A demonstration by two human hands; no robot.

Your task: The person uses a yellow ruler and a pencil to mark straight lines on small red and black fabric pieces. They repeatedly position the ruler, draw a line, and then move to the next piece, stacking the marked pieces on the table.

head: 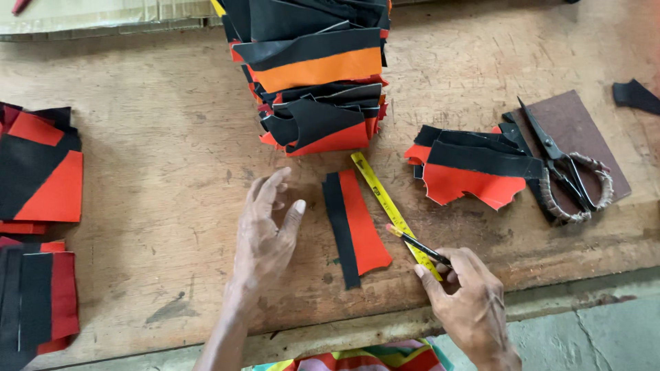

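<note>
- While the left hand (265, 230) hovers open, fingers spread, at centre frame, a red-and-black piece (355, 225) lies just right.
- Right hand (467, 295), lower right, pinches a pencil (416, 242) against a yellow ruler (392, 209).

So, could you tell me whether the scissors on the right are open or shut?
Shut: the scissors lie flat on the brown board, blades together.

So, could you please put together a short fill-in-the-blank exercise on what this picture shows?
1. The right hand holds a pencil against a yellow ____.
2. The red and black piece lies between the left hand and the ____ hand.
3. On the brown board at the right rests a pair of ____.
4. The tall stack holds black, red and ____ pieces.

Missing words: ruler; right; scissors; orange
</note>
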